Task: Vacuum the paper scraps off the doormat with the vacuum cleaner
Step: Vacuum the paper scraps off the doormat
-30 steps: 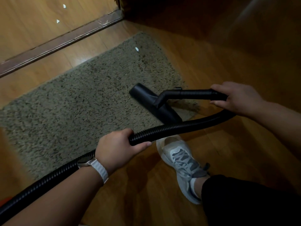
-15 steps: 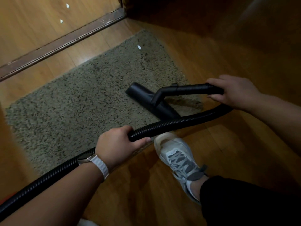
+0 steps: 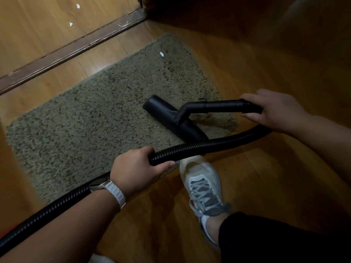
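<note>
A shaggy olive doormat (image 3: 91, 118) lies on the wooden floor. One white paper scrap (image 3: 161, 54) rests near its far right corner. The black floor nozzle (image 3: 171, 118) sits on the mat's right part, well short of that scrap. My right hand (image 3: 275, 111) grips the rigid black wand (image 3: 218, 105) leading into the nozzle. My left hand (image 3: 136, 169), with a white watch strap at the wrist, is closed around the ribbed black hose (image 3: 199, 147), which loops from the wand back past my left forearm.
Two more white scraps (image 3: 71, 24) lie on the lighter floor beyond a dark threshold strip (image 3: 76, 48). My grey-and-white sneaker (image 3: 203, 186) stands on the floor at the mat's near edge. A dark wall or furniture base (image 3: 209, 8) fills the top right.
The nozzle and wand have slid a little further onto the mat, towards the far side. Both hands kept their grips and the foot stayed put.
</note>
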